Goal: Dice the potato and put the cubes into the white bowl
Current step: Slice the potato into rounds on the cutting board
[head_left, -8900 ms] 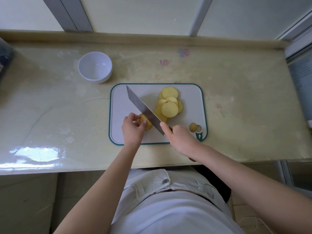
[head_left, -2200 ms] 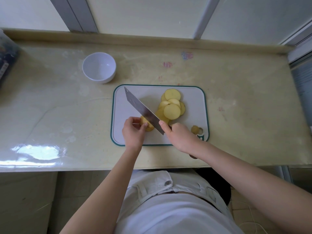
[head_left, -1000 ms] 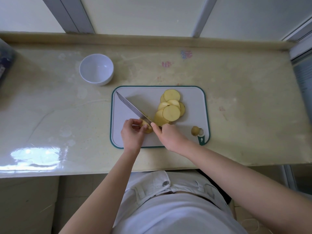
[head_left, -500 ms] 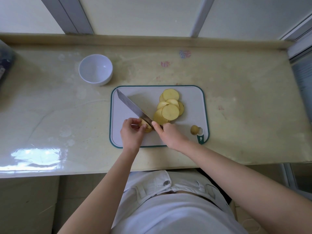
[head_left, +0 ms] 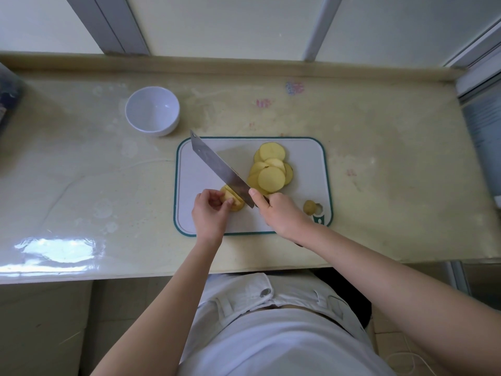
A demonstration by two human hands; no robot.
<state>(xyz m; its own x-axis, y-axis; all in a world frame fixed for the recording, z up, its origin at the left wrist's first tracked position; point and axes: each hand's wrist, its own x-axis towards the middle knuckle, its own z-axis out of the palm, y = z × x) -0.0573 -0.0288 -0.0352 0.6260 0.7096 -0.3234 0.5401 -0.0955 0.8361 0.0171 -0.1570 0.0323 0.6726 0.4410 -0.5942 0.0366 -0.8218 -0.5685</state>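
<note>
On the white cutting board (head_left: 303,213) with a green rim lies a small stack of potato slices cut into strips (head_left: 235,201). My left hand (head_left: 210,213) pinches that stack from the left with curled fingers. My right hand (head_left: 279,215) grips the handle of a cleaver (head_left: 221,169), index finger along the blade's back; the blade slants up-left over the stack. A pile of round potato slices (head_left: 271,169) lies on the board's right half. The white bowl (head_left: 152,111) stands empty on the counter, up-left of the board.
A small potato end piece (head_left: 310,207) lies by the board's handle hole at the lower right. The beige counter (head_left: 393,158) extends to both sides, with a raised ledge along the back. A dark object (head_left: 8,101) sits at the far left edge.
The cleaver has lifted from its low cutting position, its tip now higher over the board's top-left corner. My left hand stays on the cut stack. The slice pile has not moved.
</note>
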